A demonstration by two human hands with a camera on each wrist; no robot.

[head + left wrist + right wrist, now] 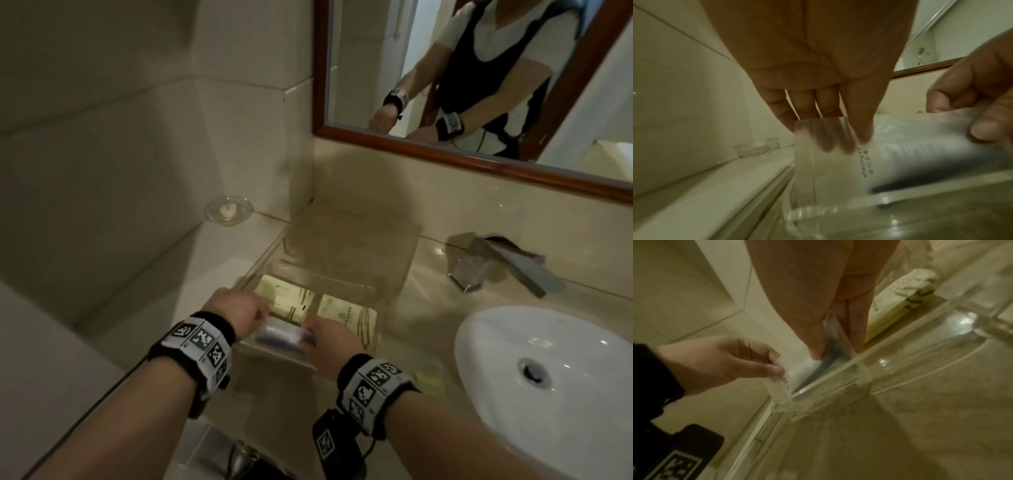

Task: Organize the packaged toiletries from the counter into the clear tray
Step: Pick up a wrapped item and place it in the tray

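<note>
Holding a clear plastic packet [284, 334] with something dark inside, both hands lower it over the near end of the clear tray [394, 270]. The left hand [236, 310] pinches the packet's left edge between thumb and fingers; the right hand [329, 339] pinches its right end. Two cream packets [294, 301] already lie flat in the tray, on the counter [421, 322] left of a white sink [548, 370].

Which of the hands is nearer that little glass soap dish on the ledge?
Left. The left hand is at the tray's ledge-side edge, below the soap dish; the right hand is farther over, toward the sink.
</note>
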